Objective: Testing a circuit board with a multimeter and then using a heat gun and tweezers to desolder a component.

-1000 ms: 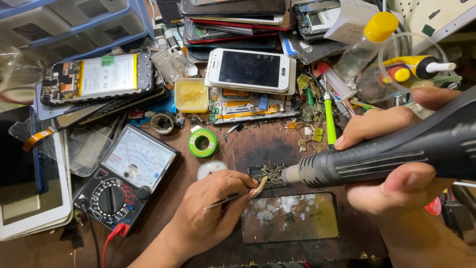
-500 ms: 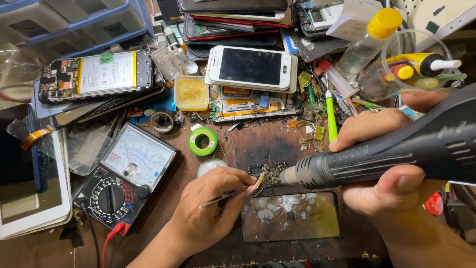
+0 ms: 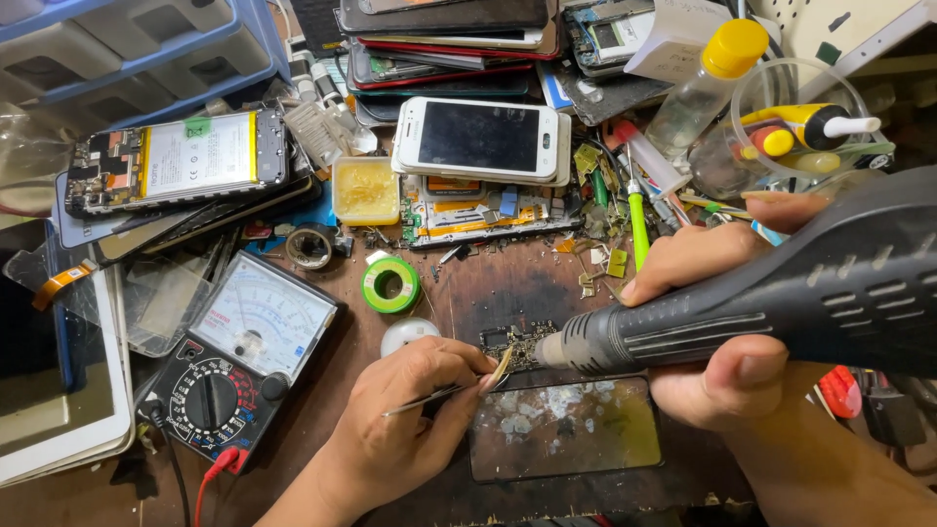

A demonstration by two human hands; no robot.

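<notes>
Even, fairly bright overhead light; colours saturated. Soft short shadows under left hand (image 3: 410, 429) and hot-air gun (image 3: 761, 303), falling toward 6 o'clock. Mild glare on multimeter face (image 3: 262, 317) and dark glass panel (image 3: 566, 427). Centre sharp; gun body at 3 o'clock soft, too close. Slight wide-angle stretch at 9 and 3 o'clock edges.

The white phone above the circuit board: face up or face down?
Face up: the white phone lies flat, its dark screen showing, atop an opened phone.

Black hot-air gun (image 3: 781, 303) nozzle beside small circuit board (image 3: 514, 344)
</notes>
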